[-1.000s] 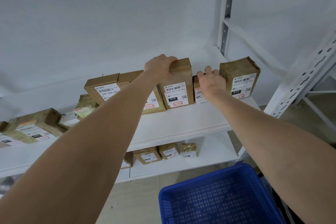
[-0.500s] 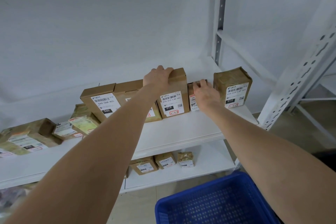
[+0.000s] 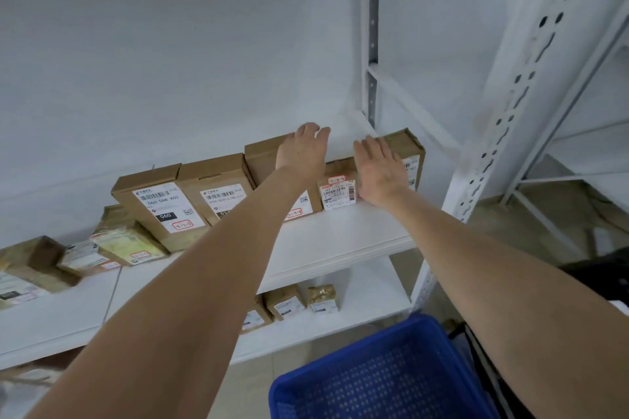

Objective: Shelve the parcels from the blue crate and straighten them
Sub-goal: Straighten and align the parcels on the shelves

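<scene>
A row of brown parcels stands on the white upper shelf [image 3: 340, 235]. My left hand [image 3: 304, 151] lies over the right end of a tall cardboard box [image 3: 262, 160], its fingers reaching past the box's top back edge. My right hand [image 3: 381, 170] rests flat, fingers straight, against a tape-wrapped parcel [image 3: 413, 150] at the row's right end. Between my hands stands a small parcel [image 3: 338, 192] with a white label. The blue crate [image 3: 374, 378] sits below at the bottom right; the part of it in view holds nothing.
Two more labelled boxes [image 3: 160, 204] lean at the left of the row, with loose flat parcels [image 3: 126, 245] beyond them. The lower shelf holds three small parcels [image 3: 286, 303]. A perforated white upright [image 3: 493, 112] bounds the shelf at the right.
My right hand moved from the small parcel to the taped parcel and flattened. My left hand's grip on the tall box's top loosened. The taped parcel now stands closer to the small one.
</scene>
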`<state>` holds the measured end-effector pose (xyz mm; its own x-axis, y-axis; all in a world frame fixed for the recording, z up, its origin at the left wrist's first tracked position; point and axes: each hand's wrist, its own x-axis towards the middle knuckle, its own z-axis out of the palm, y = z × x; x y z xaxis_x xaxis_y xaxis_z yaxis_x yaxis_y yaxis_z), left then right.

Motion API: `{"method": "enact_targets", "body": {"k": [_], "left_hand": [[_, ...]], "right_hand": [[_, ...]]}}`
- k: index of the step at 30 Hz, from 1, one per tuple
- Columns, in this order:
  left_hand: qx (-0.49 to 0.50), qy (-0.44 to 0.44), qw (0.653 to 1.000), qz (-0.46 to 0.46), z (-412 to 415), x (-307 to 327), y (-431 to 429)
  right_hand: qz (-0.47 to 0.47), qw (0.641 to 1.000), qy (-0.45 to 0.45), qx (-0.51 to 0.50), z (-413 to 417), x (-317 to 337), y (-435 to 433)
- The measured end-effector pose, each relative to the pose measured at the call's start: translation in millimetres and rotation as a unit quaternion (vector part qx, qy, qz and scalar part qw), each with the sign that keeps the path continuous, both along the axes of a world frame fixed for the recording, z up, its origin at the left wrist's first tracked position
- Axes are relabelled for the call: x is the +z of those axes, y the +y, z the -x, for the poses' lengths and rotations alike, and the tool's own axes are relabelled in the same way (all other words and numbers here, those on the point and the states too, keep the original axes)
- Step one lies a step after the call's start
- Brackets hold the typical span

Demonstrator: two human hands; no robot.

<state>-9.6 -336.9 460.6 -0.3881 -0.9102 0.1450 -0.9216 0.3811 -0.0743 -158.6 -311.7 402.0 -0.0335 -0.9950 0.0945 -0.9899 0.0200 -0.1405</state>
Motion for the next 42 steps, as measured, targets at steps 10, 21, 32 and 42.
{"method": "enact_targets", "body": {"k": [10,21,32,42], "left_hand": [[-0.021,-0.024,0.995,-0.092,43,-40,14],[0.016,0.046,0.991,-0.126,36,-18,-14],[0.044,-0.055,0.984,-0.165,40,-44,-13],[0.042,-0.040,0.983,-0.173,38,-55,-16]], "right_hand": [[-0.044,0.996,-0.029,-0.071,59,-3,11],[-0.065,0.997,0.001,-0.041,53,-16,3],[-0.089,0.995,-0.033,-0.043,25,-14,-9],[-0.118,0.992,-0.027,-0.039,24,-12,-13]]}}
